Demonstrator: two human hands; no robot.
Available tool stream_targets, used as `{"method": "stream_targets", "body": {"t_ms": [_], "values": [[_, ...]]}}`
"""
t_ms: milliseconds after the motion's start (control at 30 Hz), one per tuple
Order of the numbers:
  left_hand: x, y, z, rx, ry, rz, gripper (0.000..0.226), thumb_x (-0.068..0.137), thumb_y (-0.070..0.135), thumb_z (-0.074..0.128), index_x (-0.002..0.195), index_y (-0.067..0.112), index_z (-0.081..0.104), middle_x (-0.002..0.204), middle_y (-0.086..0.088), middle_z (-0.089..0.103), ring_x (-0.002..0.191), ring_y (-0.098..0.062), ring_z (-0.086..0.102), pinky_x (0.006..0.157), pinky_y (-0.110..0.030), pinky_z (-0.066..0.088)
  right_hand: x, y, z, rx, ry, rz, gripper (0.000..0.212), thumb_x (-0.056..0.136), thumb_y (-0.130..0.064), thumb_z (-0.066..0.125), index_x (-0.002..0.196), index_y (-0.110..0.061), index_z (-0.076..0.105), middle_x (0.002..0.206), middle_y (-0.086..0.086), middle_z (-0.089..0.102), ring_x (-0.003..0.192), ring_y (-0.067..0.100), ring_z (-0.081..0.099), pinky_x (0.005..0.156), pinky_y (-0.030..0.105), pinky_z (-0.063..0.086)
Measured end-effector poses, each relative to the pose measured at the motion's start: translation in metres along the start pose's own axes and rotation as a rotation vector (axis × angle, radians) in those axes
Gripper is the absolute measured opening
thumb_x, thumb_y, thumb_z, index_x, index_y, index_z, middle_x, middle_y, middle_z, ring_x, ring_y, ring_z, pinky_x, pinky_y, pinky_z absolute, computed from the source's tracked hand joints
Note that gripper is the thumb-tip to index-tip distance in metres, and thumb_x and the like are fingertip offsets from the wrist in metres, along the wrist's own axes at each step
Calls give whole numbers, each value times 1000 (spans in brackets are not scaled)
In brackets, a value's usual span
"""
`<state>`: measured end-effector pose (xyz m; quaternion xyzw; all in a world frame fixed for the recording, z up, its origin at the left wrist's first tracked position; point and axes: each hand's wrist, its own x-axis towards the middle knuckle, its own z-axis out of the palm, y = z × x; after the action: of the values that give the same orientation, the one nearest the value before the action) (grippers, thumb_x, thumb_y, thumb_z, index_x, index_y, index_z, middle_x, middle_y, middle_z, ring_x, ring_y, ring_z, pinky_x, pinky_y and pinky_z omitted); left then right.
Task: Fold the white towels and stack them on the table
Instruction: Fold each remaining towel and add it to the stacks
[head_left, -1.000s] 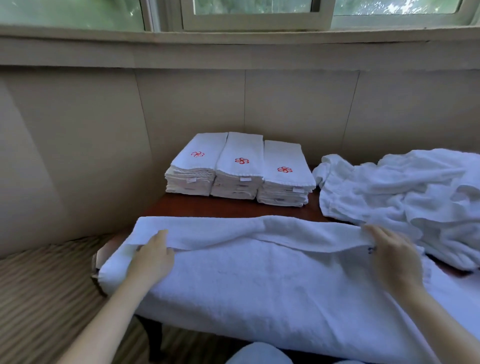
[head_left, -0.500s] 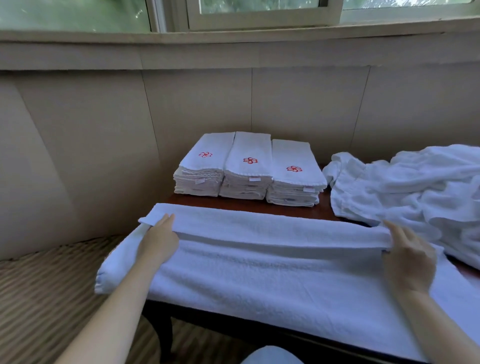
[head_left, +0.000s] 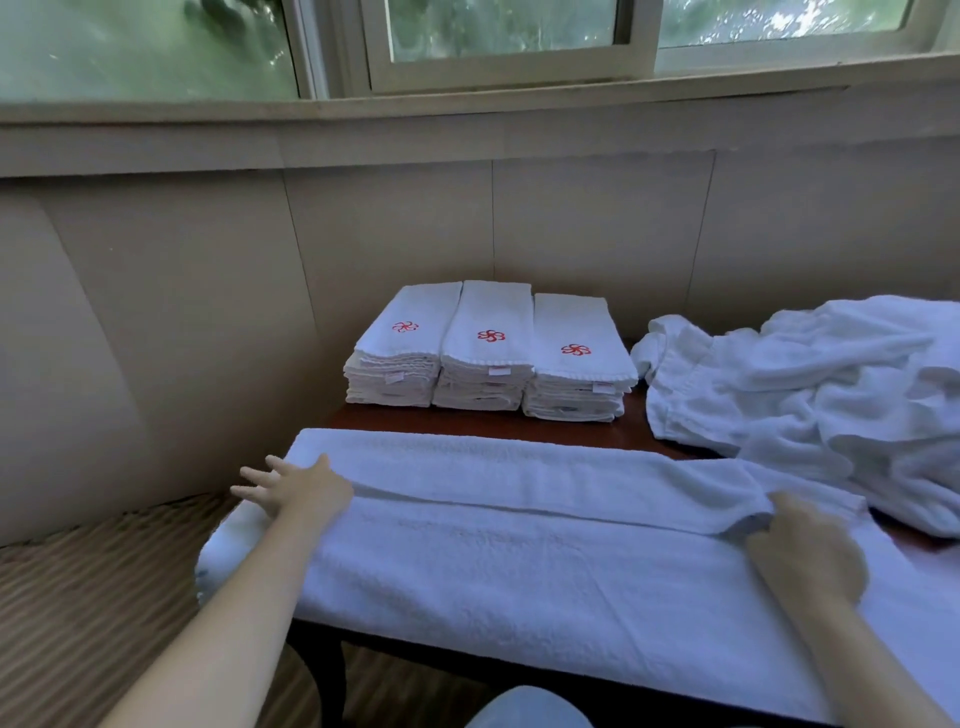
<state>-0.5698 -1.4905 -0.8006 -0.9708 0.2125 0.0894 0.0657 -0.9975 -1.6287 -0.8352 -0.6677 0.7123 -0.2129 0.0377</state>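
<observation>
A long white towel lies across the near part of the dark wooden table, its far edge folded over toward me into a strip. My left hand rests flat on the towel's left end, fingers spread and straight, reaching past the edge. My right hand lies on the towel at the folded strip's right end; its fingertips are hidden. Three stacks of folded white towels with red emblems stand side by side at the back of the table.
A heap of unfolded white towels fills the table's right side. A beige panelled wall and a window sill rise behind. Striped carpet lies to the left below the table. The towel's left end hangs over the table edge.
The far edge of the towel has been brought further over and laid down as a flat strip. My left hand has slid outward and spread its fingers; my right hand has settled lower at the strip's end.
</observation>
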Motion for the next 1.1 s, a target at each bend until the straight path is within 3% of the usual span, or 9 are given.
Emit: {"method": "stream_targets", "body": {"t_ms": [67, 200, 400, 500, 600, 700, 867, 1000, 1100], "values": [[-19, 23, -14, 105, -35, 7, 60, 96, 31, 32, 153, 20, 16, 159, -15, -6, 143, -46, 1, 114, -57, 4, -7, -3, -5, -13, -7, -41, 31, 84, -15, 54, 114, -12, 56, 102, 13, 63, 97, 34, 55, 69, 33, 36], [-87, 107, -10, 28, -33, 457, 54, 93, 18, 30, 148, 22, 31, 160, -9, 3, 142, -35, 15, 112, -51, 16, -16, -2, -11, -9, 2, -111, 53, 83, -18, 54, 134, -18, 39, 94, 9, 63, 91, 30, 57, 64, 31, 34], [-179, 200, 28, -253, -99, 755, 56, 97, 56, 17, 150, 37, 19, 160, 3, 8, 146, -25, 7, 112, -58, 6, -21, 19, -14, -30, 0, -101, 60, 86, -15, 50, 142, -24, 29, 93, 7, 63, 89, 27, 60, 64, 30, 37], [-170, 200, 51, -152, 58, 809, 61, 96, 60, 15, 152, 36, 11, 161, 2, -4, 148, -23, -2, 114, -58, 0, -14, 35, -29, -171, 122, -134, 43, 79, 1, 53, 119, -16, 54, 90, 6, 67, 84, 25, 63, 66, 31, 46], [-165, 199, 59, -125, 95, 848, 62, 95, 61, 13, 152, 36, 8, 161, 1, -5, 148, -23, -2, 114, -57, 2, 7, 51, -47, -123, 530, -261, 25, 54, 18, 68, 65, -3, 61, 55, 12, 59, 51, 30, 61, 51, 34, 52], [-165, 201, 62, -109, 128, 866, 63, 95, 62, 12, 152, 35, 6, 161, 2, -6, 148, -22, -3, 114, -57, 3, 25, 61, -58, -5, 687, -298, 19, 67, 12, 50, 65, -3, 62, 67, 13, 65, 72, 32, 67, 79, 45, 51], [-159, 200, 62, -71, 136, 907, 71, 90, 69, 13, 152, 35, 4, 161, 0, -7, 148, -22, -5, 113, -58, 3, 30, 90, -30, 51, 150, -5, 29, 78, 6, 50, 96, -8, 67, 111, 10, 63, 101, 32, 54, 78, 34, 36], [-161, 200, 61, -46, 104, 1007, 69, 92, 67, 16, 152, 35, 3, 161, -1, -10, 148, -19, -9, 114, -57, -2, 44, 101, -37, 685, 231, 491, 25, 87, -2, 43, 107, -8, 56, 107, 18, 61, 85, 30, 53, 70, 33, 39], [-166, 197, 63, -14, 71, 1095, 66, 90, 71, 14, 149, 46, -3, 160, 1, -14, 147, -21, -14, 113, -58, -6, 64, 96, -49, 933, -18, 577, 28, 100, -34, 37, 116, -14, 49, 93, 14, 61, 86, 31, 56, 62, 36, 46]]}}
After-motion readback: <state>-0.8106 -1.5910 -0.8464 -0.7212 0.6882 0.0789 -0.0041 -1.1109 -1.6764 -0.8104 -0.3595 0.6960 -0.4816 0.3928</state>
